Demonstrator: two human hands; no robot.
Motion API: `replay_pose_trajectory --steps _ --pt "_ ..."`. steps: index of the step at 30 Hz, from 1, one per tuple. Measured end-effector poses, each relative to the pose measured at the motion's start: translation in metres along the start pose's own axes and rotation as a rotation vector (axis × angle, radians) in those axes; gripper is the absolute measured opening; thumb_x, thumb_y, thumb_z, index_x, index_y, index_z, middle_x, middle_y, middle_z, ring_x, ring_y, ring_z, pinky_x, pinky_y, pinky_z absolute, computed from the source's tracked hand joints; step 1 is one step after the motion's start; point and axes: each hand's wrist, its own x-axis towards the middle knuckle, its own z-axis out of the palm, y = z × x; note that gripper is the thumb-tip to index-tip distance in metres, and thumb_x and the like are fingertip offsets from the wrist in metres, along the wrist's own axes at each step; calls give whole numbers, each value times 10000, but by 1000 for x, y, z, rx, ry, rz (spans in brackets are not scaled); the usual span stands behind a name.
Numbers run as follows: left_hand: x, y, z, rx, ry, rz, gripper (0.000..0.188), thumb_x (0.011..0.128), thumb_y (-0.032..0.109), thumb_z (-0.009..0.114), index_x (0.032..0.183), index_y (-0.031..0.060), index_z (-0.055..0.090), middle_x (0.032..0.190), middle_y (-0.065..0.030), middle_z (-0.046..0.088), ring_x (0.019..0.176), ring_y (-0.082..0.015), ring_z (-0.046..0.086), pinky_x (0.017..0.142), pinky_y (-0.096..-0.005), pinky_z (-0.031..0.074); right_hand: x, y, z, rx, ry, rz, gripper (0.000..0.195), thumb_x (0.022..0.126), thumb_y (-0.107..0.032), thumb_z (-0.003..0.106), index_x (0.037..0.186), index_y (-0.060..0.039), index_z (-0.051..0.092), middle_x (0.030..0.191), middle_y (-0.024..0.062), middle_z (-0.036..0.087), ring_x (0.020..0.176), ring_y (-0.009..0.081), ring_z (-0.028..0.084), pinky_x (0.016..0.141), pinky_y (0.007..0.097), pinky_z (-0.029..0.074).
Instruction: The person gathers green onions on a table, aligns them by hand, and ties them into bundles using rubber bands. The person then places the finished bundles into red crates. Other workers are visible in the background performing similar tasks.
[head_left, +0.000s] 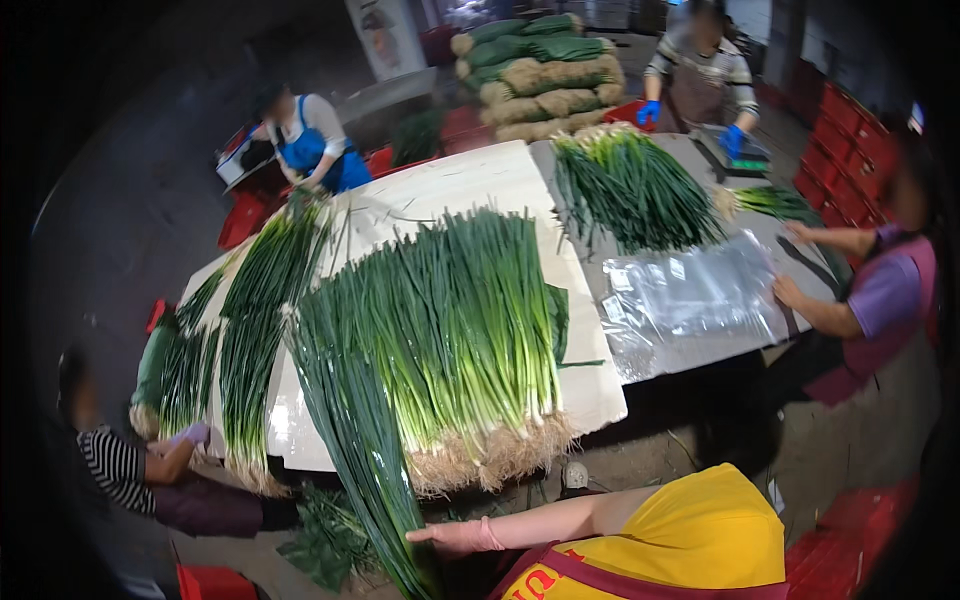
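Note:
My right hand (454, 537), in a pinkish glove, grips a long bunch of dark green onion leaves (360, 420) near the bottom of the view. The bunch slants down from the white tabletop (592, 375) over its near edge, and its lower end runs out of the picture. Beside it, on the tabletop, lies a broad row of green onions (465, 322) with pale stems. Their brown, stringy roots (517, 454) hang over the near edge. My left hand is out of view.
Several co-workers stand around the tables. Clear plastic bags (690, 292) lie right, below more green onions (637, 187) and a scale (731, 154). Further onions (255, 360) lie left. Bundles (547, 75) are stacked behind. Red crates (844, 157) stand right; cut leaves (330, 536) litter the floor.

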Motion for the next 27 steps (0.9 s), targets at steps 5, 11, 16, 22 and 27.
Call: replay_pose_trajectory --steps 5,11,16,22,27 --pt "-14 -47 -48 96 -7 66 571 717 254 708 1226 106 496 1063 -87 579 898 -249 605 779 -359 482 7 45 41 -155 -178 -224 424 883 -236 574 1233 -9 497 1230 89 558 1105 219 539 992 342 387" --pt "-63 -165 -128 69 14 213 575 733 344 713 1235 160 500 1170 -99 583 948 -291 613 788 -378 486 61 108 66 -263 -36 -173 421 849 -247 613 1205 -42 522 1160 67 593 1039 191 568 958 341 405" --pt "-115 -181 -127 -193 221 243 797 640 85 791 1328 69 389 1177 -35 540 1068 -139 505 918 -292 408 120 138 76 -321 -5 -48 572 809 -298 623 1279 -18 455 1250 112 533 1137 247 513 1018 397 352" --pt "-155 -214 -122 -235 404 478 714 675 117 773 1295 52 426 1145 -10 544 1043 -109 477 929 -275 383 188 178 75 -351 79 214 628 777 -343 649 1300 -81 422 1240 100 520 1126 255 496 1002 423 359" --pt "-167 -222 -96 -759 502 549 620 702 1 658 1277 51 430 1104 -64 562 936 -116 529 812 -258 451 248 212 99 -457 -100 338 806 761 -463 634 1409 -133 286 1296 93 457 1164 248 462 1004 423 362"
